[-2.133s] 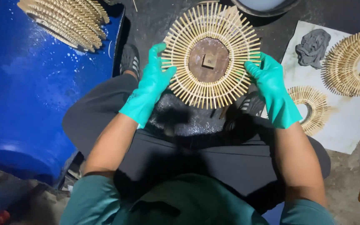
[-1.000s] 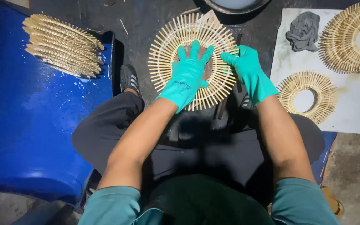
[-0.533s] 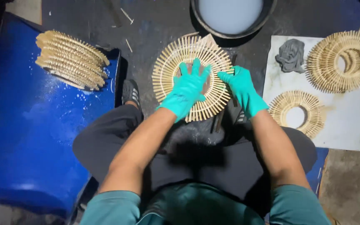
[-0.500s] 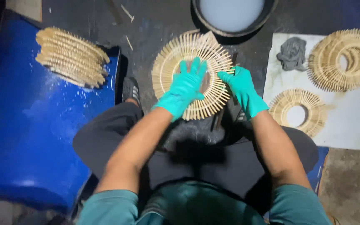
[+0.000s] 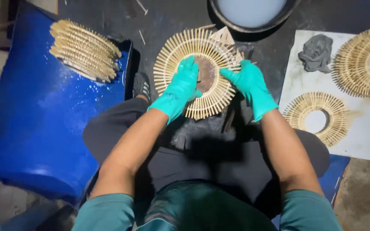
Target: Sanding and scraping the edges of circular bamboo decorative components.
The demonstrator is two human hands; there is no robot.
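Note:
A round sunburst ring of pale wooden sticks (image 5: 180,51) lies flat in front of my knees, with a brown centre disc (image 5: 205,75). My left hand (image 5: 178,89), in a teal glove, presses on the ring's left inner part, fingers spread over the sticks. My right hand (image 5: 249,85), also gloved, rests on the ring's right edge with the fingers pointing at the centre. Neither hand lifts the ring; both hold it down.
A stack of finished stick rings (image 5: 84,49) sits on a blue drum (image 5: 26,128) at left. At right a white board (image 5: 364,137) carries two more rings (image 5: 319,117) (image 5: 362,62) and a grey rag (image 5: 316,52). A dark basin with pale liquid (image 5: 249,10) stands ahead.
The ring, held up in both hands two seconds ago, now lies flat. My hands have moved from its rim onto its top near the centre.

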